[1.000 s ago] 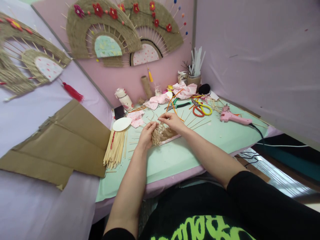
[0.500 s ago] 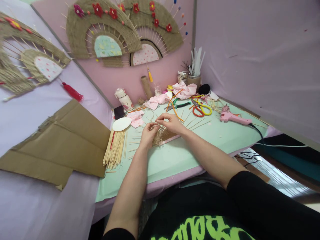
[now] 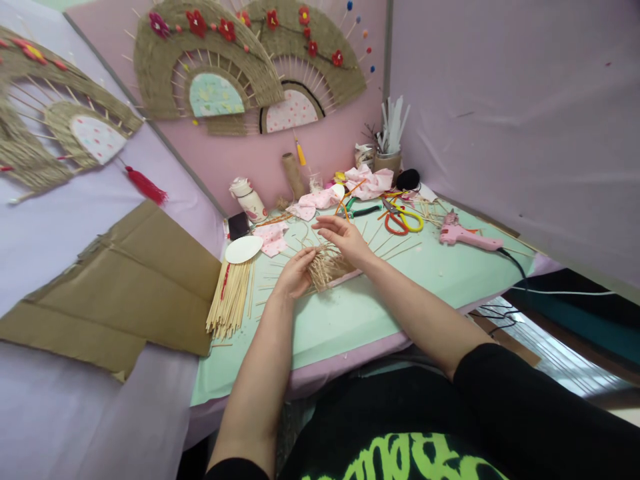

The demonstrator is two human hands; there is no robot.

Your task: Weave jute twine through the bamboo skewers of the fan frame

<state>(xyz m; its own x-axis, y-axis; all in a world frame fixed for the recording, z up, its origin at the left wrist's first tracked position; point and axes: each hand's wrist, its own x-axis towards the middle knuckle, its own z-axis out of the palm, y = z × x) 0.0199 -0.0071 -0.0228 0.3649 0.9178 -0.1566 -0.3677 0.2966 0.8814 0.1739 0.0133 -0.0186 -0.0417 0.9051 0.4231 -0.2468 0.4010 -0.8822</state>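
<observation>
A fan-shaped piece with thin sticks (image 3: 403,249) radiating from a brown half-round base (image 3: 345,269) lies on the pale green table. Loose twine (image 3: 323,267) is bunched over its left part. My left hand (image 3: 299,270) pinches the twine at the left edge of the bunch, thumb and fingers together. My right hand (image 3: 346,239) is raised just above the piece, fingers stretched out to the left and apart from the thumb, with nothing seen in it.
Left of the hands are a stick bundle (image 3: 231,300), a white oval (image 3: 243,249) and cardboard (image 3: 120,287). Behind lie pliers (image 3: 365,211), scissors (image 3: 407,219) and pink cloth (image 3: 370,181). A pink glue gun (image 3: 467,235) with its cord is at the right.
My right hand has lifted off and its fingers have spread. My left hand has turned and shifted slightly left and down, so more of the twine shows between the hands.
</observation>
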